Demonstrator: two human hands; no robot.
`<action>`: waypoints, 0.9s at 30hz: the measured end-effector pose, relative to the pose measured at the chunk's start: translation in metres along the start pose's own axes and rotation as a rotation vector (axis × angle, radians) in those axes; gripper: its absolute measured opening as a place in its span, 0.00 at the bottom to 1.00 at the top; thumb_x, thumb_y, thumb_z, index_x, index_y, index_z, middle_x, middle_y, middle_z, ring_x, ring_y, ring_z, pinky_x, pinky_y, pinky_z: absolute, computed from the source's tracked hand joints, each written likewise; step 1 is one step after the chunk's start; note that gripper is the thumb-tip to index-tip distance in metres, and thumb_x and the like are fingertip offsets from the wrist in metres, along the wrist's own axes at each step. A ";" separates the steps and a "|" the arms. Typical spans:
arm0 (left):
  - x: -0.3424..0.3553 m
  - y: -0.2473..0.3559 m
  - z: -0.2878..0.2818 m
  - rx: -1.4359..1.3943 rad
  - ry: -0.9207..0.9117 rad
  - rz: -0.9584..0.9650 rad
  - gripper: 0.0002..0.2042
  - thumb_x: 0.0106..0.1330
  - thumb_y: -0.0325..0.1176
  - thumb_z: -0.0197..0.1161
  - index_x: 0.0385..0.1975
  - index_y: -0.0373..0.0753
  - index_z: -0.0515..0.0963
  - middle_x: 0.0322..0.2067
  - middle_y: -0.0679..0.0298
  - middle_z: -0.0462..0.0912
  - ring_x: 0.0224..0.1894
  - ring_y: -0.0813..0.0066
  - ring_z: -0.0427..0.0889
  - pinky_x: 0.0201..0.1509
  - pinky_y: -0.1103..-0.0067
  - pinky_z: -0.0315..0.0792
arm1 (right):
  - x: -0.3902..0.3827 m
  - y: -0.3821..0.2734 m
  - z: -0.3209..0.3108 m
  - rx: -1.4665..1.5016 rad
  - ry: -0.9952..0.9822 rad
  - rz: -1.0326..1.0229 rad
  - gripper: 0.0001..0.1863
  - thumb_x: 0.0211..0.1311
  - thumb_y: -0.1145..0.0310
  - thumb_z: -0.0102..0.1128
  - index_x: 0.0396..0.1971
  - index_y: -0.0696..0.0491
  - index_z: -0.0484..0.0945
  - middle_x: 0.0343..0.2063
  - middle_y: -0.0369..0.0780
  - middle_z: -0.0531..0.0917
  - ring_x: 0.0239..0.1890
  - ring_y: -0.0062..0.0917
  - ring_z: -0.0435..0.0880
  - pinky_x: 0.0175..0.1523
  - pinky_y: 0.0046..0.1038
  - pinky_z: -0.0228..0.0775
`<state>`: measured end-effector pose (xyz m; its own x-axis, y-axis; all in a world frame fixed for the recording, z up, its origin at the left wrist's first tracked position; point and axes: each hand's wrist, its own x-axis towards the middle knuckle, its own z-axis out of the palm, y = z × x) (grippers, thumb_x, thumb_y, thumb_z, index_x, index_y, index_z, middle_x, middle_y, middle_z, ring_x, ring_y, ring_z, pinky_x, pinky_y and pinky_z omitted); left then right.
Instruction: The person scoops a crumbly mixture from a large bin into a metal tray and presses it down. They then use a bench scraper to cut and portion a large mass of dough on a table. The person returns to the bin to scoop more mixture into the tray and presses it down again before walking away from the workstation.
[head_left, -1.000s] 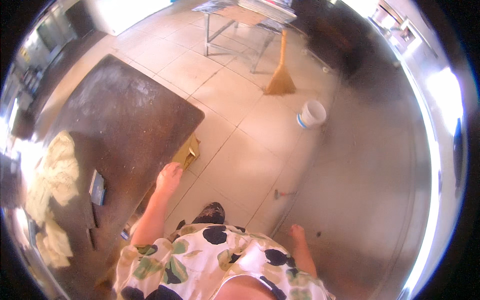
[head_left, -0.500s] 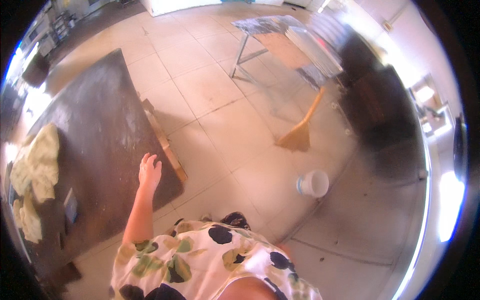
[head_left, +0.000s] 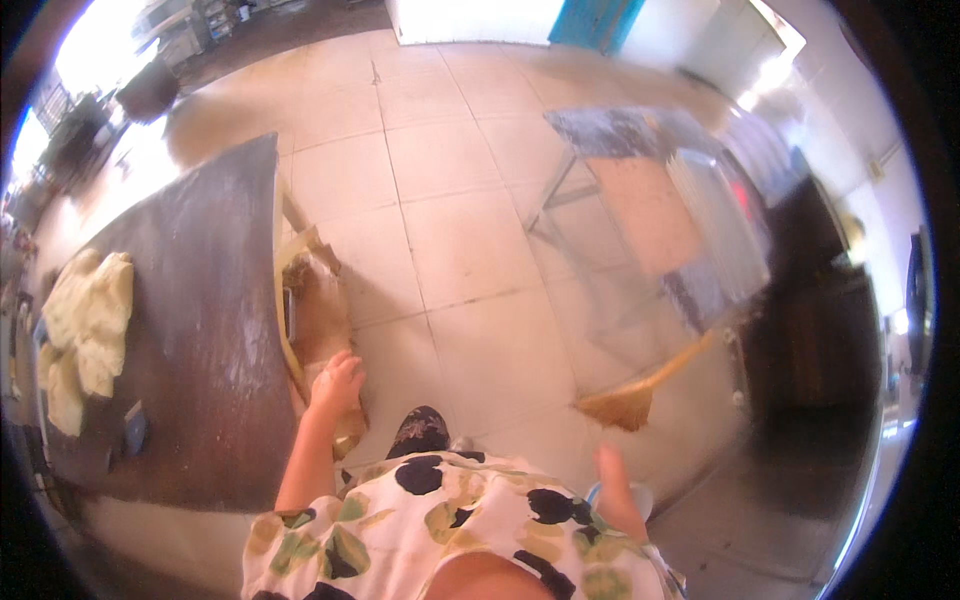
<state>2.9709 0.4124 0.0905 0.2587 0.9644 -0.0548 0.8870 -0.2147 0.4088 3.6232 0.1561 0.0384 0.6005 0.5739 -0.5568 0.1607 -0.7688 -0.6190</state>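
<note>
My left hand (head_left: 338,383) hangs beside the right edge of a dark brown table (head_left: 200,330), its fingers loosely bent and slightly apart, with nothing seen in them. Just beyond it, a brown cardboard box (head_left: 325,310) stands against the table's side; I cannot tell whether the hand touches it. My right hand (head_left: 610,465) is low on the right, small and smeared, so its fingers do not show clearly. It is nearest to a straw broom (head_left: 620,407) lying on the floor. A white bucket (head_left: 641,498) is mostly hidden behind my right forearm.
A pale yellow lumpy heap (head_left: 95,320) and a small bluish flat piece (head_left: 135,428) lie on the dark table. Right of the tiled floor (head_left: 490,340) stands a folding table (head_left: 590,130) with a wooden board and stacked trays. A dark cabinet (head_left: 810,370) lines the right.
I have moved forward and my view has turned left. My left hand has passed from over the table to beside its edge. My right hand has come into view, and the bucket is now partly covered.
</note>
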 end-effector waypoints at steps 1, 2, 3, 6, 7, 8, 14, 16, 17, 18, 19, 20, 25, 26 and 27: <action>0.024 0.015 -0.009 -0.077 -0.086 -0.082 0.13 0.62 0.38 0.58 0.45 0.42 0.77 0.51 0.53 0.76 0.52 0.54 0.75 0.55 0.65 0.71 | 0.035 -0.048 0.011 0.099 0.018 -0.047 0.10 0.58 0.68 0.54 0.35 0.56 0.79 0.25 0.37 0.79 0.28 0.26 0.80 0.34 0.31 0.72; 0.044 0.030 -0.019 -0.147 -0.159 -0.175 0.13 0.63 0.39 0.57 0.45 0.42 0.77 0.49 0.52 0.77 0.52 0.54 0.75 0.55 0.65 0.70 | 0.068 -0.108 0.020 0.073 0.002 -0.040 0.16 0.61 0.65 0.54 0.44 0.58 0.78 0.30 0.39 0.81 0.31 0.26 0.80 0.36 0.30 0.73; 0.056 0.009 -0.007 0.120 -0.313 -0.104 0.13 0.62 0.39 0.57 0.44 0.41 0.78 0.48 0.52 0.77 0.51 0.53 0.76 0.54 0.64 0.71 | 0.090 -0.176 0.035 0.073 -0.034 -0.111 0.18 0.62 0.63 0.54 0.48 0.57 0.77 0.33 0.40 0.82 0.34 0.26 0.81 0.40 0.30 0.73; 0.055 -0.003 -0.002 -0.101 -0.310 -0.502 0.13 0.61 0.40 0.59 0.38 0.37 0.80 0.44 0.49 0.79 0.46 0.52 0.79 0.48 0.63 0.73 | 0.128 -0.331 0.069 -0.280 -0.114 -0.260 0.22 0.63 0.60 0.54 0.53 0.55 0.74 0.44 0.42 0.82 0.42 0.28 0.82 0.50 0.29 0.71; 0.049 -0.025 0.006 -0.147 -0.308 -0.470 0.13 0.60 0.41 0.60 0.36 0.38 0.81 0.41 0.49 0.81 0.44 0.51 0.80 0.47 0.63 0.73 | 0.134 -0.375 0.087 -0.318 -0.161 -0.324 0.22 0.63 0.58 0.54 0.54 0.54 0.74 0.47 0.42 0.81 0.44 0.29 0.81 0.52 0.30 0.70; 0.045 -0.048 0.017 -0.193 -0.310 -0.437 0.14 0.58 0.42 0.62 0.34 0.38 0.82 0.37 0.48 0.83 0.41 0.50 0.80 0.46 0.64 0.73 | 0.141 -0.407 0.105 -0.353 -0.200 -0.382 0.23 0.63 0.57 0.54 0.54 0.53 0.74 0.49 0.42 0.80 0.47 0.30 0.81 0.55 0.30 0.68; 0.286 -0.021 -0.044 -0.059 -0.489 -0.277 0.14 0.59 0.41 0.61 0.42 0.44 0.82 0.43 0.52 0.82 0.44 0.54 0.81 0.51 0.68 0.73 | 0.229 -0.487 0.156 -0.528 -0.438 -0.417 0.23 0.61 0.57 0.57 0.52 0.54 0.75 0.46 0.44 0.82 0.49 0.34 0.81 0.55 0.34 0.70; 0.361 -0.025 -0.055 -0.160 -0.359 -0.341 0.17 0.60 0.42 0.60 0.46 0.42 0.79 0.45 0.52 0.80 0.48 0.55 0.79 0.53 0.68 0.72 | 0.255 -0.525 0.154 -0.527 -0.409 -0.337 0.22 0.61 0.58 0.57 0.51 0.54 0.76 0.46 0.45 0.82 0.49 0.34 0.81 0.54 0.34 0.70; 0.401 -0.029 -0.060 -0.222 -0.303 -0.346 0.18 0.61 0.42 0.60 0.48 0.41 0.78 0.47 0.52 0.80 0.49 0.55 0.78 0.54 0.68 0.71 | 0.271 -0.542 0.153 -0.508 -0.386 -0.359 0.22 0.61 0.58 0.57 0.51 0.55 0.76 0.46 0.45 0.82 0.49 0.34 0.81 0.54 0.33 0.70; 0.446 -0.027 -0.066 -0.259 -0.274 -0.336 0.19 0.61 0.42 0.59 0.50 0.40 0.77 0.48 0.52 0.79 0.51 0.55 0.77 0.55 0.68 0.71 | 0.288 -0.559 0.148 -0.487 -0.344 -0.376 0.21 0.61 0.59 0.57 0.51 0.55 0.76 0.46 0.46 0.82 0.49 0.35 0.81 0.54 0.33 0.70; 0.495 -0.017 -0.075 -0.285 -0.252 -0.315 0.21 0.62 0.42 0.59 0.52 0.39 0.75 0.49 0.51 0.78 0.53 0.55 0.76 0.56 0.68 0.70 | 0.308 -0.577 0.142 -0.466 -0.293 -0.393 0.21 0.61 0.60 0.57 0.50 0.56 0.76 0.46 0.47 0.82 0.49 0.36 0.80 0.54 0.33 0.70; 0.542 -0.007 -0.085 -0.251 -0.300 -0.330 0.21 0.62 0.42 0.59 0.53 0.39 0.74 0.51 0.50 0.78 0.54 0.55 0.75 0.58 0.67 0.69 | 0.328 -0.595 0.138 -0.425 -0.238 -0.410 0.21 0.61 0.59 0.58 0.50 0.55 0.77 0.45 0.46 0.82 0.48 0.36 0.81 0.53 0.34 0.71; 0.712 -0.094 -0.018 0.741 -0.299 0.509 0.20 0.65 0.44 0.55 0.55 0.43 0.74 0.53 0.53 0.76 0.57 0.56 0.74 0.61 0.67 0.67 | 0.462 -0.669 0.130 -0.314 -0.044 -0.464 0.19 0.61 0.61 0.56 0.49 0.54 0.77 0.43 0.46 0.83 0.46 0.40 0.81 0.50 0.36 0.72; 0.722 -0.118 -0.003 0.309 -0.281 0.140 0.18 0.66 0.41 0.52 0.53 0.44 0.75 0.54 0.56 0.76 0.59 0.58 0.72 0.62 0.68 0.66 | 0.491 -0.708 0.145 -0.306 -0.041 -0.537 0.18 0.61 0.61 0.55 0.48 0.54 0.77 0.42 0.46 0.82 0.45 0.42 0.80 0.50 0.37 0.72; 0.734 -0.113 0.006 0.101 -0.332 -0.062 0.16 0.64 0.38 0.51 0.49 0.44 0.78 0.52 0.57 0.77 0.58 0.59 0.72 0.61 0.69 0.67 | 0.510 -0.734 0.141 -0.312 -0.011 -0.539 0.17 0.61 0.62 0.55 0.46 0.54 0.77 0.41 0.46 0.82 0.45 0.43 0.80 0.50 0.38 0.71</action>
<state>3.0630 1.1433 -0.0012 0.2986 0.8768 -0.3769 0.9340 -0.1873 0.3041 3.7012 1.0525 0.1304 0.3638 0.9056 -0.2179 0.6614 -0.4159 -0.6241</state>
